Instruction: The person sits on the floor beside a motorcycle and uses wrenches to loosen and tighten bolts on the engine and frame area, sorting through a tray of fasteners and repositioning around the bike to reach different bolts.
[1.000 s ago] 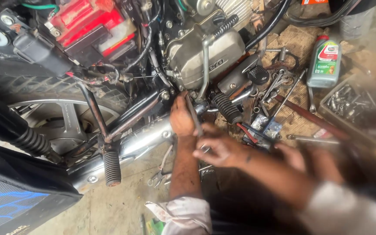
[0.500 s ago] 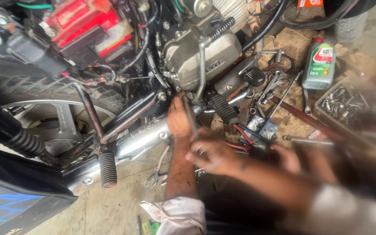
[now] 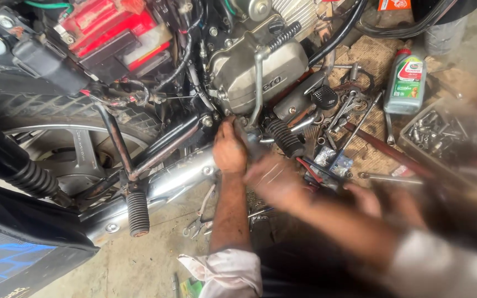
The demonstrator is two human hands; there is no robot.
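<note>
the motorcycle (image 3: 139, 110) fills the far and left part of the view, its rear wheel (image 3: 56, 138) at the left and its grey engine case (image 3: 260, 72) at far centre. against the earlier frames the camera has drawn closer, so the engine sits larger and higher in the view. the chrome exhaust pipe (image 3: 178, 176) runs from the near left up toward the engine's underside. the left hand (image 3: 229, 150) has stayed at the base of the engine, closed around a dark part just left of the ribbed footpeg (image 3: 284, 138); what it grips cannot be made out. the right hand (image 3: 274, 179) has moved up and left and now lies just beside the left hand, too blurred to tell whether it is spread or closed. the green oil bottle (image 3: 406, 83) stands at the far right, well apart from both hands, with the tray of bolts (image 3: 432, 135) near it on the right. loose wrenches (image 3: 354, 110) crowd the floor between the footpeg and the bottle. open concrete floor (image 3: 139, 265) lies near, left of the forearm, below the kick lever rubber (image 3: 138, 212). the gap between exhaust, footpeg and engine is tight around the hands.
</note>
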